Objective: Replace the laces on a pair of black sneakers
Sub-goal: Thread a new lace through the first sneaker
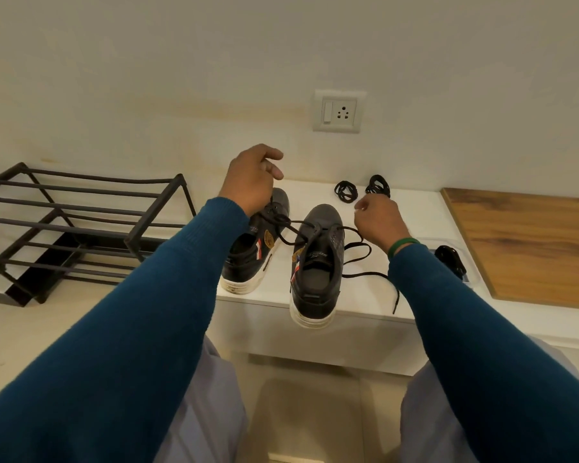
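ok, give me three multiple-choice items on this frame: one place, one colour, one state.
1. Where do the coiled laces lie? A on the rack; B on the shelf by the wall; C on the board.
2. Left sleeve colour? A blue; B red; C grey.
3. The lace of the right sneaker is: A tied in a bow; B loose, trailing on the shelf; C gone.

1 B: both coils sit at the back, near the wall.
2 A: plainly blue knit.
3 B: it snakes across the shelf beside the sneaker.
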A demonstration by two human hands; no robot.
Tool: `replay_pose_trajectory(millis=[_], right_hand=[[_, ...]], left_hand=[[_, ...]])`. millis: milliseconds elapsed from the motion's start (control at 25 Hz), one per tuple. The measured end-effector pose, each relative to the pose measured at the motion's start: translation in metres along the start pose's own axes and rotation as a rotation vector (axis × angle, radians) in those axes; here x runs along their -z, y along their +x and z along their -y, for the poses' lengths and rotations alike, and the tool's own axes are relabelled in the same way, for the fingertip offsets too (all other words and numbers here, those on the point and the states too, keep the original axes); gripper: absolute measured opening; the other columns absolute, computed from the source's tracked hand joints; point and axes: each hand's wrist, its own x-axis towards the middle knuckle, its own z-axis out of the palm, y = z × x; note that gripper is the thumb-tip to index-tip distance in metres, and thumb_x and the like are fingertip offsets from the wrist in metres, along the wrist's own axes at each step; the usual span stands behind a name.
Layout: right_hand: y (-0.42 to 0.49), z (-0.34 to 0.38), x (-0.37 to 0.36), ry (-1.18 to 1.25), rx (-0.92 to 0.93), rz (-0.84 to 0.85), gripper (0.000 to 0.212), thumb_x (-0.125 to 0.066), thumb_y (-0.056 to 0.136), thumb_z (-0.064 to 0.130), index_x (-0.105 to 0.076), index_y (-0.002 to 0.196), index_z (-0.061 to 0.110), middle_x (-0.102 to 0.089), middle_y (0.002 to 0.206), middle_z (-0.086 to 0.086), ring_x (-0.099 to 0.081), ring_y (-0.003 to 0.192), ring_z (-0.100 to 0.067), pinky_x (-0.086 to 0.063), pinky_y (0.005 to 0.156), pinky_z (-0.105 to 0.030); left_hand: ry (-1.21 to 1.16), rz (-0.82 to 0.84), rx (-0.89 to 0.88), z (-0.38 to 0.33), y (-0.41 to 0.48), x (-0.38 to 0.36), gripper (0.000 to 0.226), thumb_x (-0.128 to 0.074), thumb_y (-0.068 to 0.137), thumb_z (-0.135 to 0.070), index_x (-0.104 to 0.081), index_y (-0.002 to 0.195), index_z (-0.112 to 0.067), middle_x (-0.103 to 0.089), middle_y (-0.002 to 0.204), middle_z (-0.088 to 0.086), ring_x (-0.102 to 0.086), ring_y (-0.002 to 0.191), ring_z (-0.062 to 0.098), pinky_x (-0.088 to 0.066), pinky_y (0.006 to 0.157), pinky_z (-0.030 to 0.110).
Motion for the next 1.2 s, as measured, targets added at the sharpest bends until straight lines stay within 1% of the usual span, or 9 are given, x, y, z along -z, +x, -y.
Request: replay_pose_trajectory(millis=[240, 480, 560, 720, 840, 960, 1040, 1120, 1200], right_hand=[[-0.024, -0.028, -0.002, -0.648, -0.063, 0.435, 0.027, -0.068, 0.090, 0.018, -0.061, 0.115, 0.009, -0.057, 0.088, -0.003, -0.058, 0.087, -0.021, -0.050, 0.075, -0.031], [-0.042, -0.034, -0.014, -0.524, -0.061, 0.389, 0.025, -0.056, 0.098, 0.020, -0.059, 0.119, 0.007, -0.056, 0.101, -0.006, -0.055, 0.091, -0.021, -0.045, 0.079, -0.029], [-0.034, -0.026, 0.003, -0.155, -0.081, 0.253, 0.018, -0.057, 0.097, 0.020, -0.062, 0.107, 0.007, -0.063, 0.103, -0.006, -0.059, 0.094, -0.024, -0.046, 0.077, -0.030], [-0.029, -0.006, 0.051, 1.161, -0.177, -0.134, 0.008, -0.060, 0.089, 0.018, -0.065, 0.088, 0.011, -0.072, 0.092, -0.009, -0.069, 0.103, -0.027, -0.055, 0.086, -0.040], [-0.023, -0.006, 0.056, 1.655, -0.249, -0.075, 0.007, -0.053, 0.092, 0.013, -0.056, 0.089, 0.007, -0.058, 0.070, -0.009, -0.063, 0.062, -0.024, -0.060, 0.066, -0.038], [-0.013, -0.011, 0.036, 0.889, -0.340, 0.003, 0.022, -0.059, 0.094, 0.017, -0.058, 0.112, 0.003, -0.055, 0.085, -0.008, -0.049, 0.056, -0.014, -0.043, 0.047, -0.026], [-0.014, -0.019, 0.008, 0.276, -0.191, 0.052, 0.040, -0.062, 0.097, 0.032, -0.058, 0.130, 0.009, -0.060, 0.114, -0.007, -0.062, 0.094, -0.021, -0.053, 0.078, -0.032], [-0.017, -0.024, -0.017, 0.101, -0.067, 0.138, 0.038, -0.063, 0.097, 0.035, -0.067, 0.124, 0.008, -0.066, 0.119, -0.006, -0.062, 0.111, -0.024, -0.049, 0.091, -0.033], [-0.018, -0.023, -0.027, 0.145, -0.032, 0.154, 0.026, -0.064, 0.097, 0.029, -0.075, 0.105, 0.007, -0.073, 0.099, -0.008, -0.066, 0.092, -0.023, -0.049, 0.075, -0.028]], left_hand=[[0.050, 0.199, 0.143, 0.007, 0.013, -0.014, 0.042, -0.039, 0.097, -0.010, -0.050, 0.136, -0.018, -0.068, 0.108, -0.001, -0.058, 0.088, 0.006, -0.042, 0.067, 0.021], [0.459, 0.506, -0.078, -0.004, -0.019, -0.058, 0.029, -0.051, 0.098, -0.033, -0.068, 0.120, -0.026, -0.064, 0.123, -0.001, -0.060, 0.107, 0.018, -0.049, 0.094, 0.034], [0.534, 0.515, -0.063, -0.001, -0.023, -0.074, 0.034, -0.051, 0.097, -0.046, -0.068, 0.121, -0.028, -0.055, 0.128, 0.003, -0.060, 0.109, 0.026, -0.052, 0.097, 0.043], [0.568, 0.494, 0.010, 0.010, -0.028, -0.092, 0.045, -0.053, 0.092, -0.060, -0.062, 0.126, -0.031, -0.037, 0.134, 0.005, -0.055, 0.111, 0.030, -0.052, 0.097, 0.043], [0.572, 0.507, 0.008, 0.015, -0.025, -0.096, 0.046, -0.057, 0.092, -0.051, -0.056, 0.133, -0.030, -0.036, 0.136, 0.006, -0.055, 0.109, 0.026, -0.050, 0.095, 0.036], [0.525, 0.503, 0.042, 0.020, -0.023, -0.100, 0.050, -0.054, 0.092, -0.046, -0.050, 0.140, -0.030, -0.035, 0.138, 0.007, -0.054, 0.111, 0.027, -0.049, 0.096, 0.036], [0.548, 0.479, 0.030, 0.023, -0.026, -0.106, 0.054, -0.049, 0.093, -0.050, -0.046, 0.142, -0.030, -0.034, 0.140, 0.007, -0.055, 0.112, 0.030, -0.050, 0.098, 0.040], [0.623, 0.443, 0.003, 0.025, -0.029, -0.112, 0.060, -0.046, 0.092, -0.058, -0.042, 0.145, -0.031, -0.033, 0.140, 0.008, -0.056, 0.113, 0.033, -0.051, 0.097, 0.043], [0.650, 0.425, 0.015, 0.026, -0.028, -0.117, 0.064, -0.047, 0.090, -0.059, -0.037, 0.148, -0.034, -0.032, 0.140, 0.008, -0.056, 0.113, 0.033, -0.051, 0.097, 0.044]])
